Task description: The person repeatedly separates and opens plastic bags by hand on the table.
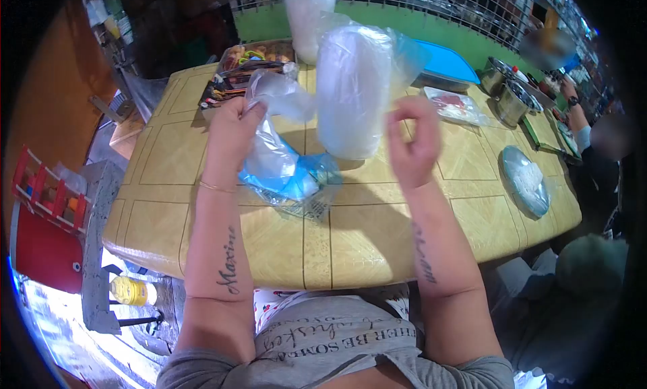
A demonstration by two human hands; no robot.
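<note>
My left hand (232,130) is closed in a pinch on a thin clear plastic bag (283,96), which hangs out to the right of the fingers. Below it, a small basket (306,207) holds blue and clear plastic bags (290,170). A tall roll of clear plastic bags (354,96) stands upright between my hands. My right hand (414,143) is raised just right of the roll, thumb and fingers curled together and blurred. Whether anything thin is between those fingertips does not show.
On the table (371,241) are a second plastic roll (310,25), a tray of packaged items (256,55), a blue-lidded container (448,62), a wrapped pack (455,106), metal pots (515,103) and a bagged white item (526,180). A co-worker's arm (576,113) is at right.
</note>
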